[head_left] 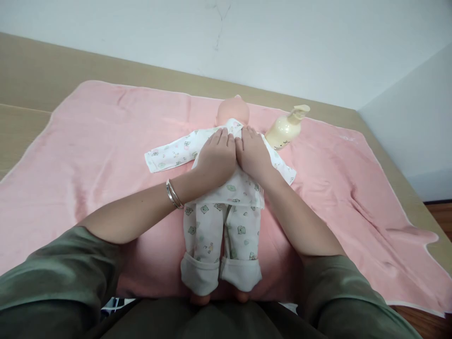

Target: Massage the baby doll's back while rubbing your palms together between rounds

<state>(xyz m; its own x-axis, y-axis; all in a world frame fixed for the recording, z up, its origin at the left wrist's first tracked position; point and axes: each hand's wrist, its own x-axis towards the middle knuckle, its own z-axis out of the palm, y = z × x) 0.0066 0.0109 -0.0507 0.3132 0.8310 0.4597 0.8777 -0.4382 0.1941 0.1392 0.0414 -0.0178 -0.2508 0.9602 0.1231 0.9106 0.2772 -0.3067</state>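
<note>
A baby doll [233, 111] in white printed pajamas lies on a pink cloth [116, 136], its head away from me and its feet at the near edge. My left hand [218, 157] rests flat on the upper part of the pajama top [229, 192]. Beside it, my right hand [253, 153] lies flat on the same top, the two hands touching at the thumbs. Neither hand grips anything. The printed trousers [242, 230] have rolled cuffs, with the doll's feet showing below them.
A cream pump bottle [285, 129] lies tilted on the cloth, right of the doll's head. The wooden table [141, 68] shows beyond the cloth, against a pale wall [282, 42]. My body is at the near edge.
</note>
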